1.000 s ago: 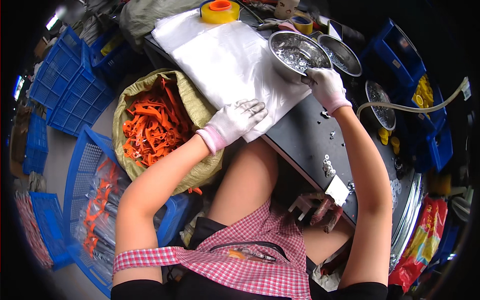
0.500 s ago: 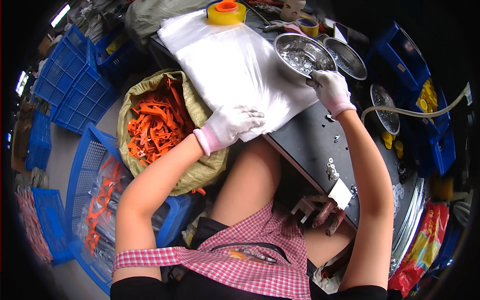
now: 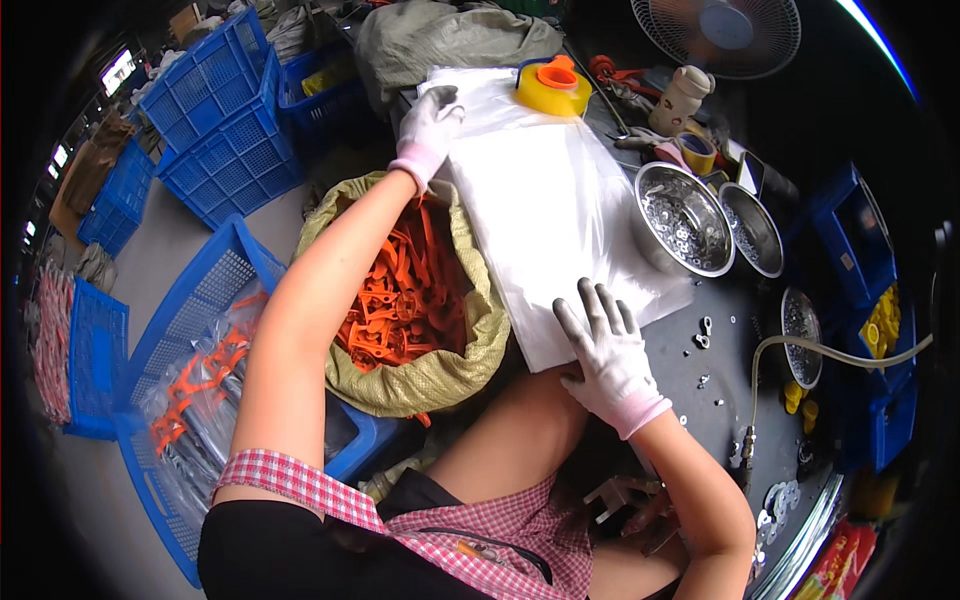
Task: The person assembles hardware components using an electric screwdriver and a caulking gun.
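Observation:
A stack of clear plastic bags [image 3: 530, 190] lies on the dark table, slanting away from me. My left hand [image 3: 428, 132], in a white glove with grey fingertips, is at the stack's far left edge. Its fingers are loosely bent and look apart, with nothing visible in them. My right hand [image 3: 605, 360], gloved the same way, is spread open at the near right edge of the bags, fingertips over the plastic. A yellow tape roll [image 3: 553, 90] with an orange ring inside rests on the far end of the stack.
Left of the table stands a woven sack [image 3: 480, 370] of orange plastic parts [image 3: 400, 300], beside a blue crate [image 3: 235, 250] of bagged parts. Metal bowls [image 3: 690, 265] of small hardware sit at right, near a hose [image 3: 850, 345]. A fan [image 3: 720, 25] stands at the back.
My right hand has left the metal bowl's rim and come down to the bags' near edge, fingers spreading. My left hand has moved from the near edge to the far left edge. The view has shifted.

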`<state>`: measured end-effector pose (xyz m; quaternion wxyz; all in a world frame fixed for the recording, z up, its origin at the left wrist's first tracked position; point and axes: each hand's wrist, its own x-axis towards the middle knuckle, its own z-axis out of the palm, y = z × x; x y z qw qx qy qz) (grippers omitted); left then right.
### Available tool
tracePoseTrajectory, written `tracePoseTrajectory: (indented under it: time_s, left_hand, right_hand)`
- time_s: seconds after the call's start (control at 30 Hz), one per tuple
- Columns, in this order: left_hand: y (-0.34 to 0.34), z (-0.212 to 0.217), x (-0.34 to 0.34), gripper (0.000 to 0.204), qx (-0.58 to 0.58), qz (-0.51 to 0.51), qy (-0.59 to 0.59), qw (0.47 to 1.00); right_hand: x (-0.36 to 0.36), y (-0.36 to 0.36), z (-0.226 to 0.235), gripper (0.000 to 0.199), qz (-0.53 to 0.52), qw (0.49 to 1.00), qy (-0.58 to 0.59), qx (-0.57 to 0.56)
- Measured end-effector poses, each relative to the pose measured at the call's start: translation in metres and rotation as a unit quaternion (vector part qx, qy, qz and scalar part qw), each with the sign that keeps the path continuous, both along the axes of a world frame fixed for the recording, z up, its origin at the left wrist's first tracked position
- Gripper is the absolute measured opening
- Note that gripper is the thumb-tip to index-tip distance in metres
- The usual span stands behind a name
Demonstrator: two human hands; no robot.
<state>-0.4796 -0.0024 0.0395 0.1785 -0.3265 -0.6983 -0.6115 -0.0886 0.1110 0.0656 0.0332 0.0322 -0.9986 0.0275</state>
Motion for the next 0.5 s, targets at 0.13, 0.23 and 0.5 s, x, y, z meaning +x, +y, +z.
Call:
tracePoseTrajectory:
  time_s: [0.13,0.23,0.5]
  left_hand:
    - [0.008,0.012,-0.084,0.091,-0.307,0.210,-0.185,0.910]
    - [0.018,0.006,-0.138,0.102,-0.340,0.209,-0.234,0.886]
    - [0.065,0.003,-0.188,0.085,-0.438,0.308,-0.189,0.824]
  right_hand:
    - [-0.006,0.012,-0.026,0.087,-0.056,0.996,0.059,-0.028]
    - [-0.008,0.014,-0.026,0.084,-0.050,0.996,0.048,-0.062]
    - [-0.023,0.019,-0.019,0.044,-0.051,0.996,0.073,-0.025]
